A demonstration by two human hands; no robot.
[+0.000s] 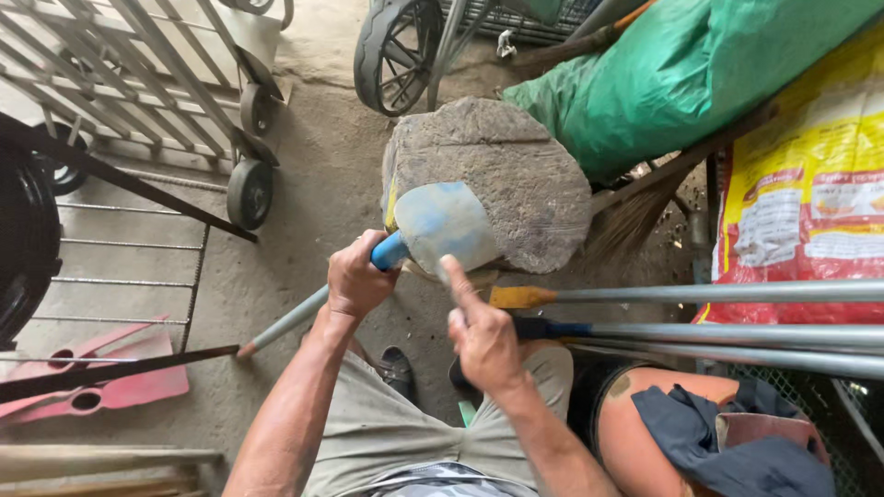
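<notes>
Nearest the camera, the person's two forearms reach forward over grey shorts.

The right hand (483, 336) is mostly open: the index finger stretches out straight and its tip touches the lower edge of the shovel blade (445, 227), while the other fingers curl loosely and hold nothing.

The left hand (357, 276) is closed tight around the blue socket (389, 250) where the blade joins its grey handle (285, 324). The handle runs down and left from that fist, ending near the concrete floor (304, 184).

The blade is light blue-grey, scuffed, and lies flat on the near edge of a round, rough stone block (516, 175), which stands just ahead of the hands.

To the right, level with the right hand, several long metal poles (737, 331) lie across the view, one with a yellow socket (523, 296), another with a dark blue one. Below them sits an orange pot (635, 433) with dark cloth (718, 433) draped over it.

On the left floor lies a pink plastic piece (110, 382) under a dark rod.

Farther off stand a white metal cart with wheels (249, 189), a spoked wheel (396, 51), a green sack (681, 74) and a red and yellow bag (810, 202).
</notes>
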